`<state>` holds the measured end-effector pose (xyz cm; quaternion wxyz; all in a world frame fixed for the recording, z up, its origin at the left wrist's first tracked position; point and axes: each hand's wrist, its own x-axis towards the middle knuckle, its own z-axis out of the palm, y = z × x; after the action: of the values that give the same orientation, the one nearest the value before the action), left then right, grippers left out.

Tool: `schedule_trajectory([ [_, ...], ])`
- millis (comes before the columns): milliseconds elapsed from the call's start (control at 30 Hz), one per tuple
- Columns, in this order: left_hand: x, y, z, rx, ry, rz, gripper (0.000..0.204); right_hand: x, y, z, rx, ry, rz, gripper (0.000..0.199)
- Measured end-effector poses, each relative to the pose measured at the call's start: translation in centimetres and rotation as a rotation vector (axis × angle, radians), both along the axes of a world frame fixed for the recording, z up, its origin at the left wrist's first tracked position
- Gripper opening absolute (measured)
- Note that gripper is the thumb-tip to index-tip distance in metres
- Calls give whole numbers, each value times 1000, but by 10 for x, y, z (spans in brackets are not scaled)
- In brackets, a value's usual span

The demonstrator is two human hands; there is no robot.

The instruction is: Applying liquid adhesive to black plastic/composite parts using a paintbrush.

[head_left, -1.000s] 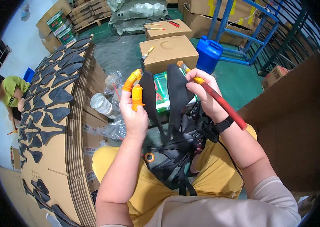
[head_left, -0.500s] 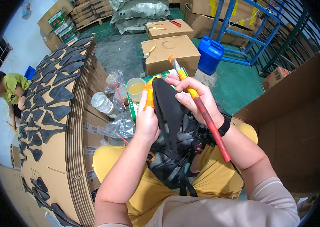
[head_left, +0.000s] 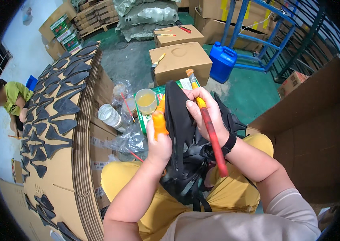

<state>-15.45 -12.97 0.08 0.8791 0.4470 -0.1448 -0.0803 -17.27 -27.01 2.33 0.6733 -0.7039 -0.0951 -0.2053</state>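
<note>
My left hand (head_left: 160, 140) (orange finger caps on) grips the black piece (head_left: 178, 120) upright so my right hand (head_left: 204, 110), holding the brush (head_left: 208, 128), can reach it.

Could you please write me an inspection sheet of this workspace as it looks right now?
Surface: no table; the work is held over the lap, above a green floor.
Job's things: black strap piece held upright; brush with red and yellow handle, bristles up.
Clutter: cup of yellowish liquid, open tin, crumpled clear plastic, cardboard box with a second brush on it.
Grippers: left hand, orange covers on two fingers, grips the strap piece; right hand holds the brush against it.
Cables: nothing seen.
Surroundings: cardboard sheets carrying black cut pieces, blue jug, blue rack, another person at far left.
</note>
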Motion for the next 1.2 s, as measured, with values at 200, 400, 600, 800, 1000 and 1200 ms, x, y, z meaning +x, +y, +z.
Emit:
schedule_trajectory([
  [200,-4,-3,14,382,-323,31,36,3,3,-3,-15,-67,-27,12],
  [400,0,2,14,498,-415,146,34,1,2,4,-29,-36,19,13],
  [600,5,3,8,525,-528,249,36,-4,1,23,-152,91,42,13],
  [800,6,-1,3,374,-421,197,37,-1,2,25,-184,74,41,11],
  [1000,23,12,4,536,-537,275,38,17,6,27,-132,132,133,12],
  [1200,44,24,27,857,-744,398,39,40,-2,17,-102,131,174,17],
])
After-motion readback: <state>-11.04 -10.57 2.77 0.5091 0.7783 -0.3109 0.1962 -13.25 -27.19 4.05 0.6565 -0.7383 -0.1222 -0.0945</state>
